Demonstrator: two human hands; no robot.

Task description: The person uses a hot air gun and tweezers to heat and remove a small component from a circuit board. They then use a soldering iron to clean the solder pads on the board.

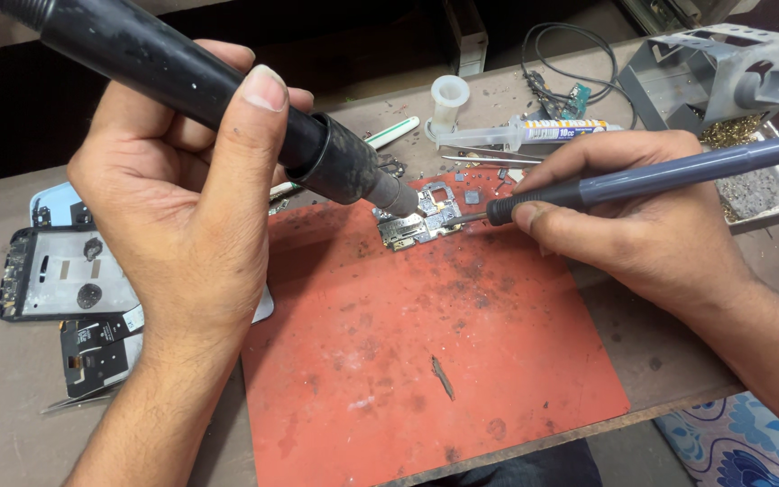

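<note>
Left grip (187, 194) hides phone frame (56, 271), board (418, 218) details unclear

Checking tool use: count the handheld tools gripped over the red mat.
2. The left hand holds the black hot-air handle, nozzle over the small circuit board. The right hand holds the grey-handled iron, tip at the board's right edge.

A black wand (227, 95) in the left hand (182, 207) and a grey iron (678, 171) with a black grip in the right hand (642, 216) meet over a silver board (416, 218) on a scorched red mat (426, 352). Left of the left-hand grip lies a black-rimmed white frame (60, 271); behind the right-hand grip, a clear syringe (534, 133).
</note>
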